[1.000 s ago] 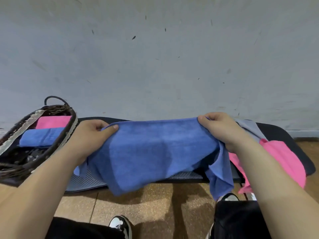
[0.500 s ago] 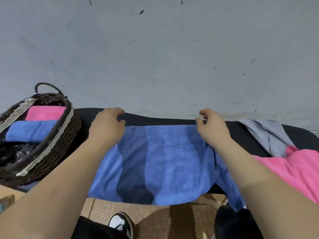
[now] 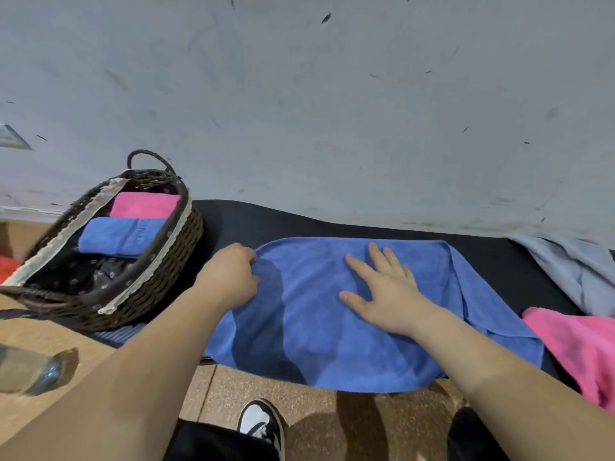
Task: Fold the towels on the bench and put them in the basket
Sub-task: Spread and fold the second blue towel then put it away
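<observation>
I see blue terry towel (image 3: 316, 344) spread on black padded bench (image 3: 266, 221), centre frame, near edge overhanging. Left hand (image 3: 229, 277) grips its left edge, fingers curled. Right hand (image 3: 382, 291) lies flat on it, fingers splayed. Dark wicker basket (image 3: 156, 271) at left of frame holds folded pink towel (image 3: 143, 206) and folded blue towel (image 3: 119, 236).

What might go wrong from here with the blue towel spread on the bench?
1. The blue towel hangs over the front edge of the bench. If the left hand, gripping its corner, and the flat right hand lift off, it may slide to the floor.
2. Its right end seems to touch the loose pink towel, so folding may drag that along.
</observation>
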`<state>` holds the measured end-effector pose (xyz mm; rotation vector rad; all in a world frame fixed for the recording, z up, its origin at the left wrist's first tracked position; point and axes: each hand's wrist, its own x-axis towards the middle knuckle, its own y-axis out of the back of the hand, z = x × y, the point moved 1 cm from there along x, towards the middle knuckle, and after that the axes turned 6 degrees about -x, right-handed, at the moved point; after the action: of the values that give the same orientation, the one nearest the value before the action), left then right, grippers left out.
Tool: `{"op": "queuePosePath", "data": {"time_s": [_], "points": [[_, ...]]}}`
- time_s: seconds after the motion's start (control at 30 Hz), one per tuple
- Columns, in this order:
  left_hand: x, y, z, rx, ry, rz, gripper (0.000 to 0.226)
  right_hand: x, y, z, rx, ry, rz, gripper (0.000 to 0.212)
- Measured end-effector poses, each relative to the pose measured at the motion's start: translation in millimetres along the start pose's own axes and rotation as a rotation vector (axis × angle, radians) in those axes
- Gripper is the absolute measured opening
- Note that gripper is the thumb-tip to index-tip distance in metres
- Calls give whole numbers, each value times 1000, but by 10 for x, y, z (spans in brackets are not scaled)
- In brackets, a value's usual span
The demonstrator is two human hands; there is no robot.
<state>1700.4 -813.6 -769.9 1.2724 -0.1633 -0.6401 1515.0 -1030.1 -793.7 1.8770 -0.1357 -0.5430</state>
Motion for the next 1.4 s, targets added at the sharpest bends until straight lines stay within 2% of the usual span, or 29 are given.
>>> {"op": "queuePosePath", "data": {"time_s": [0.13,0.2,0.23,0.27,0.3,0.37,0.47,0.63,0.77,0.9,1.03,1.13,1.27,1.4], "points": [[169,60,-28,-29,36,75,13,116,-45,-80,-45,-60,-92,83],[288,93,-36,-61,13,167,14,179,-74,-132,-81,-86,-126,87],[345,108,-21,-72,-5,208,27,208,-83,-153,-90,-94,-133,88],[370,124,14,-74,-3,216,51,229,-83,-168,-92,-99,-136,89],[365,141,58,-71,19,196,72,243,-81,-175,-91,-99,-138,89],[305,176,157,-26,74,116,88,259,-63,-177,-80,-99,-140,89],[130,150,268,119,37,-66,78,254,11,-214,-75,-123,-161,89],[-264,-259,336,175,78,-401,98,33,114,-389,-138,-182,-333,92],[-220,-404,311,126,116,-386,97,-110,57,-416,-195,-202,-435,96],[-22,-399,153,89,67,-327,95,41,2,-439,-147,-209,-394,98],[172,-372,-112,-4,-32,-140,88,227,-79,-457,-91,-163,-273,98],[212,-353,-131,-34,-31,-83,79,227,-18,-433,-18,-105,-216,92],[209,-312,185,11,-26,-61,76,45,189,-306,98,-15,-97,85],[148,-330,704,36,-199,-86,76,-263,356,43,115,3,50,83]]}}
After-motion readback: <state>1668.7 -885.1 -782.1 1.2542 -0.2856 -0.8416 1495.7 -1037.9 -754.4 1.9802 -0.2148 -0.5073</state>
